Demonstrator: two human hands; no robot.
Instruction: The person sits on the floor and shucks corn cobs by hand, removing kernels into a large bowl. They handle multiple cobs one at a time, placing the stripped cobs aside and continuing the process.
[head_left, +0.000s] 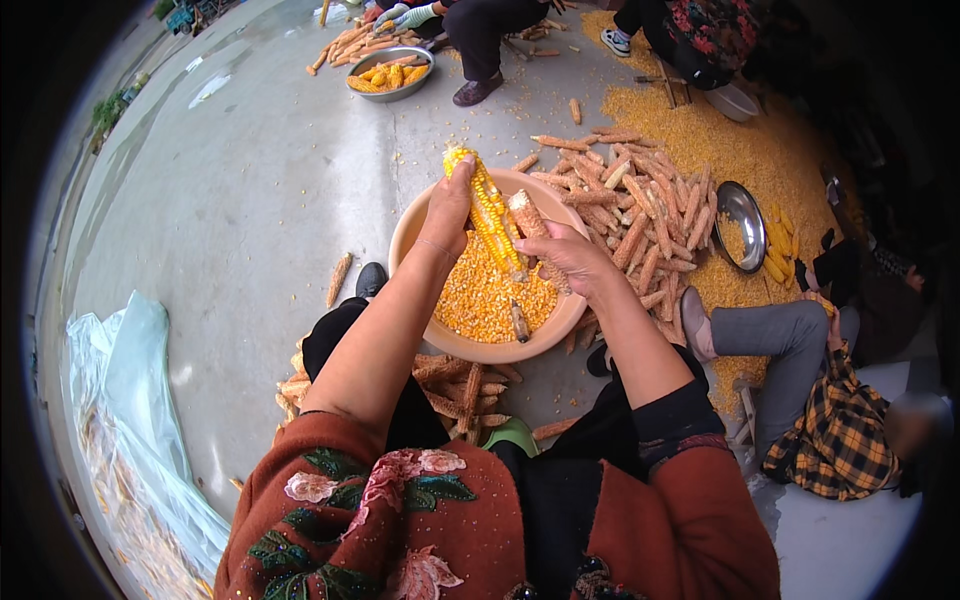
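My left hand (450, 208) grips a yellow ear of corn (489, 210), tilted over the basin, with some rows of kernels stripped away. In my right hand (568, 255) is a bare corn cob (530, 215), held against or close beside the ear's right side; whether they touch I cannot tell. Beneath both hands stands a round peach plastic basin (409, 225). Loose corn kernels (469, 300) cover its bottom. A small screwdriver-like or pointed tool (519, 321) with a dark end lies on the kernels.
Bare cobs are heaped right of the basin (645, 202), with more cobs (469, 390) by my legs. Spread kernels (750, 157) carry a metal bowl (741, 225) and corn ears (780, 244). Several people sit nearby. A metal basin of ears (390, 96) stands ahead; plastic sheeting (142, 375) lies left.
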